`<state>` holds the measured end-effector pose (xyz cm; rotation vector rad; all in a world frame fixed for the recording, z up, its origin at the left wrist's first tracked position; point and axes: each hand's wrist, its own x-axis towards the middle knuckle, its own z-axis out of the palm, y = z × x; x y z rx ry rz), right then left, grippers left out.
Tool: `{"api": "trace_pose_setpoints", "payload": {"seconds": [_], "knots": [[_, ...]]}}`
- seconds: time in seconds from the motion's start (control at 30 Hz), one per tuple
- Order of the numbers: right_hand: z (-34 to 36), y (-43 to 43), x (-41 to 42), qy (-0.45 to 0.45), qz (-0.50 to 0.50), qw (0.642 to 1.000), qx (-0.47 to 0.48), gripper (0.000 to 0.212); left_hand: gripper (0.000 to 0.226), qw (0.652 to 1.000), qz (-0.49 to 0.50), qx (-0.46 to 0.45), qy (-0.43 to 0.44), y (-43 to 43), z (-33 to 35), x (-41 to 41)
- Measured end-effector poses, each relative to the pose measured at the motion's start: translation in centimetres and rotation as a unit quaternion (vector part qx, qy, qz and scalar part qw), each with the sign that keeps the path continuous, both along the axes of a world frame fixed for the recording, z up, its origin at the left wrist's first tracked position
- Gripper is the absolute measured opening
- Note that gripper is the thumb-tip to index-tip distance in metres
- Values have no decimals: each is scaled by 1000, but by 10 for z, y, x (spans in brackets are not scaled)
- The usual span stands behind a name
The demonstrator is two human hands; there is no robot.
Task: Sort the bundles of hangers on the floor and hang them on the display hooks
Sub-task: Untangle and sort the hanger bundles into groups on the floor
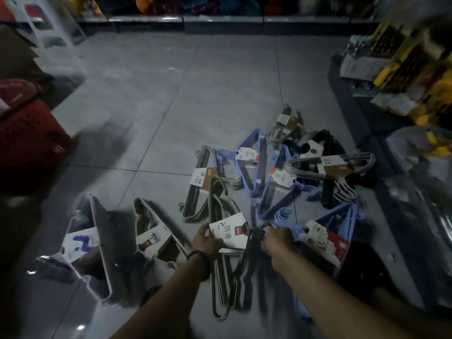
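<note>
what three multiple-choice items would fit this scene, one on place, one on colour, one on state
1. Where is the red basket?
A. at the left edge
B. among the hangers
C. on the far shelf

2. What colour are the hangers just right of the right hand?
A. yellow
B. green
C. blue

3. What is the left hand doing?
A. hanging idle
B. gripping the white label of a dark bundle
C. lifting the basket

Key: 1 A, the basket sits at the left of the view. 2 C, their frames and hooks are blue. 3 B, its thumb and fingers pinch the label's edge.
</note>
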<state>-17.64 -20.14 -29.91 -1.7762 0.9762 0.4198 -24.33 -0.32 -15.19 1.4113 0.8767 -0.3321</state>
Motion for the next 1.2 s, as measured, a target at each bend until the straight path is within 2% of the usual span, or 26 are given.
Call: {"api": "trace_pose_setpoints", "payload": {"seconds": [0.1,0.17,0.27,0.33,0.4,0.5,0.57,0.63,0.7,0.73,0.83,0.9,0.97,1.07,1.2], "knots": [[-11,3,0,23,-20,1000,-5,38,67,1000,-20,18,2,0,-38,12],[16,18,-5,27,-36,999,5,27,63,999,-11,36,13,-2,-61,20],[49,38,-9,29,-37,999,-14,22,48,995,13,93,20,-6,-89,23],[56,45,-11,7,5,998,-56,32,33,994,3,108,28,-8,-100,22],[48,48,-12,-6,25,998,-62,44,41,993,-19,106,41,-11,-111,21],[29,47,-8,40,-1,999,10,55,62,991,-65,113,30,-11,-152,24],[15,38,-6,41,2,999,35,57,81,989,-86,119,21,-8,-172,24],[10,29,-11,18,43,999,17,51,80,985,-118,118,29,-5,-184,23],[37,25,-29,-6,117,992,-37,39,63,977,-145,148,43,-8,-149,22],[47,22,-39,-17,153,986,-61,32,62,967,-169,185,55,-12,-119,21],[98,15,-66,-38,264,962,-53,16,59,905,-318,281,24,-23,-23,13],[148,7,-77,-49,334,941,-33,9,43,855,-435,281,-10,-28,38,3],[209,-3,-91,-76,390,918,-20,13,34,814,-502,293,-29,-33,103,-16],[295,-19,-130,-161,405,899,-46,17,33,773,-513,363,-88,-33,195,-61],[365,-37,-217,-264,355,895,-61,9,27,781,-460,380,-182,-9,266,-170]]}}
